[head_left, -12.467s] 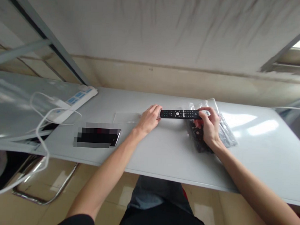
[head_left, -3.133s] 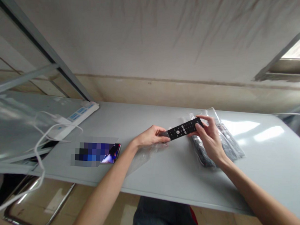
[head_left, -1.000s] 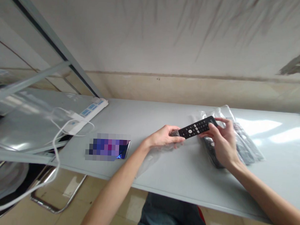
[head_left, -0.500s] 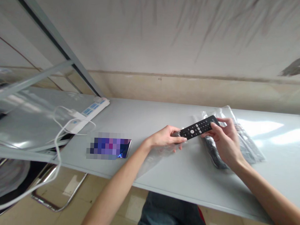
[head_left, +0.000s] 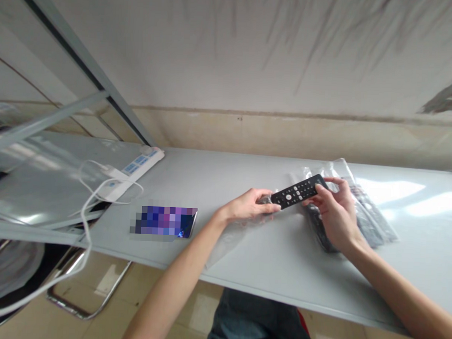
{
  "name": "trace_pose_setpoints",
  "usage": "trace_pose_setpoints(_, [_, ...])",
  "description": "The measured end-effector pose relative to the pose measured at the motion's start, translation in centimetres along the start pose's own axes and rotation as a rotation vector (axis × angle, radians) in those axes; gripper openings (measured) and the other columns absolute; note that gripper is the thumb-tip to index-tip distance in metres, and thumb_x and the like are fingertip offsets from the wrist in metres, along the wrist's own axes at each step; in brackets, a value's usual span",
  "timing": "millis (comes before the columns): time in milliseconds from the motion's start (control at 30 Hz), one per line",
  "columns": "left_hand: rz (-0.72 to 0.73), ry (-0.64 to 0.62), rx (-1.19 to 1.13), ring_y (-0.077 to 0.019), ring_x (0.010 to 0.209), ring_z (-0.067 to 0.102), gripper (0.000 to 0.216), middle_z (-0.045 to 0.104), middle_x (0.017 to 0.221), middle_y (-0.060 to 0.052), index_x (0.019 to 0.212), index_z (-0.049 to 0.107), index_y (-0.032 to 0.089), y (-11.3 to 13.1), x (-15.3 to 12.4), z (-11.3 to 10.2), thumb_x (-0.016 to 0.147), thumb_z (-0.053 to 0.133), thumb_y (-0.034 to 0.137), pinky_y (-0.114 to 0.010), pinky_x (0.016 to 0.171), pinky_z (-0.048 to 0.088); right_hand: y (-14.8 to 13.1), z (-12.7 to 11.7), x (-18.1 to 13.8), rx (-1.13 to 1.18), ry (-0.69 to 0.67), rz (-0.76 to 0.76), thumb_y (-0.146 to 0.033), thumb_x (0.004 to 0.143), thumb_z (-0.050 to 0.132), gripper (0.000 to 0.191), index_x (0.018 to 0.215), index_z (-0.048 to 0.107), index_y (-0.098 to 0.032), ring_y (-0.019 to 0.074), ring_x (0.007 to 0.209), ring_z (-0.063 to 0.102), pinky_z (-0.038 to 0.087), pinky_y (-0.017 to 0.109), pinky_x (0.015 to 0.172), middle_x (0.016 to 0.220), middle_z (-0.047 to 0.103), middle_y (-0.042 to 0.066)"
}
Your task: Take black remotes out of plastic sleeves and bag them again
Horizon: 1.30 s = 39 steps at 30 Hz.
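Observation:
A black remote control (head_left: pixel 299 191) with white and grey buttons is held tilted above the table, its right end higher. My left hand (head_left: pixel 252 204) is closed around its lower left end, along with a clear plastic bag (head_left: pixel 226 242) that hangs below that hand. At the upper right end, my right hand (head_left: pixel 336 207) grips the remote between thumb and fingers. Behind and below my right hand lie more remotes in clear plastic bags (head_left: pixel 375 221), partly covered by the hand.
A phone (head_left: pixel 166 222) with a blurred-out screen lies left of my left arm. Further left are a white power strip (head_left: pixel 136 170) and a white cable (head_left: pixel 86 223) over the table edge. A metal frame post (head_left: pixel 112 99) rises at the left; the wall (head_left: pixel 242 133) borders the table's back.
Both hands and the remote stay almost in place. The loose plastic bag below my left hand has shifted slightly.

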<state>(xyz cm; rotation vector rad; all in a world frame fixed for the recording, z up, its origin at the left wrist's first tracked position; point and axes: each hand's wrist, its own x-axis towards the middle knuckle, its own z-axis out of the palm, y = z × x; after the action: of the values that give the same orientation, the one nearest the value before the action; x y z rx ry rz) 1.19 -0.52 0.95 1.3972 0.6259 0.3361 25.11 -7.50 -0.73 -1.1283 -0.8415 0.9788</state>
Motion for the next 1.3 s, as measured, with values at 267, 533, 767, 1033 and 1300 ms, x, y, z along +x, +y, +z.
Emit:
trace_pose_setpoints(267, [-0.016, 0.005, 0.058, -0.0072, 0.051, 0.042, 0.049, 0.065, 0.073, -0.002, 0.093, 0.068, 0.015, 0.7, -0.6, -0.2, 0.088, 0.078, 0.063, -0.024, 0.047, 0.031, -0.5, -1.5, 1.7, 0.112, 0.069, 0.074, -0.035, 0.082, 0.087, 0.043, 0.112, 0.056, -0.032, 0.0137, 0.06, 0.07, 0.056, 0.025, 0.055, 0.087, 0.074, -0.005])
trace_pose_setpoints(533, [0.0, -0.003, 0.035, -0.0068, 0.055, 0.045, 0.044, 0.059, 0.068, 0.0, 0.086, 0.068, 0.013, 1.3, -0.8, 0.2, 0.089, 0.08, 0.055, -0.024, 0.051, 0.031, -0.9, -1.6, 1.8, 0.107, 0.095, 0.075, -0.035, 0.083, 0.086, 0.045, 0.115, 0.056, -0.031, 0.0126, 0.056, 0.066, 0.052, 0.022, 0.051, 0.077, 0.071, -0.006])
trace_pose_setpoints(767, [-0.07, 0.007, -0.091, -0.0122, 0.064, 0.063, 0.045, 0.075, 0.083, -0.009, 0.093, 0.069, 0.013, 0.8, -0.6, 0.1, 0.087, 0.082, 0.057, -0.026, 0.058, 0.043, -1.2, -0.9, 1.4, 0.017, 0.109, -0.053, -0.035, 0.085, 0.085, 0.039, 0.112, 0.057, -0.03, 0.0131, 0.054, 0.066, 0.057, 0.026, 0.053, 0.082, 0.073, -0.004])
trace_pose_setpoints(1033, [-0.065, -0.069, -0.135, -0.0164, 0.061, 0.07, 0.056, 0.078, 0.082, -0.011, 0.108, 0.063, 0.014, 0.4, -0.3, -0.1, 0.087, 0.082, 0.062, -0.027, 0.06, 0.049, -1.7, 0.5, -0.5, -0.023, 0.024, -0.058, -0.041, 0.089, 0.082, 0.043, 0.12, 0.053, -0.033, 0.0151, 0.056, 0.07, 0.063, 0.03, 0.056, 0.086, 0.073, -0.005])
trace_pose_setpoints(1300, [-0.058, -0.116, -0.16, -0.0174, 0.064, 0.071, 0.06, 0.077, 0.081, -0.009, 0.123, 0.056, 0.017, 0.1, -0.1, 0.4, 0.09, 0.08, 0.061, -0.028, 0.062, 0.051, -1.5, 0.0, -0.4, -0.164, -0.149, -0.023, -0.045, 0.094, 0.077, 0.037, 0.119, 0.054, -0.03, 0.0146, 0.053, 0.069, 0.06, 0.028, 0.052, 0.081, 0.069, -0.005])
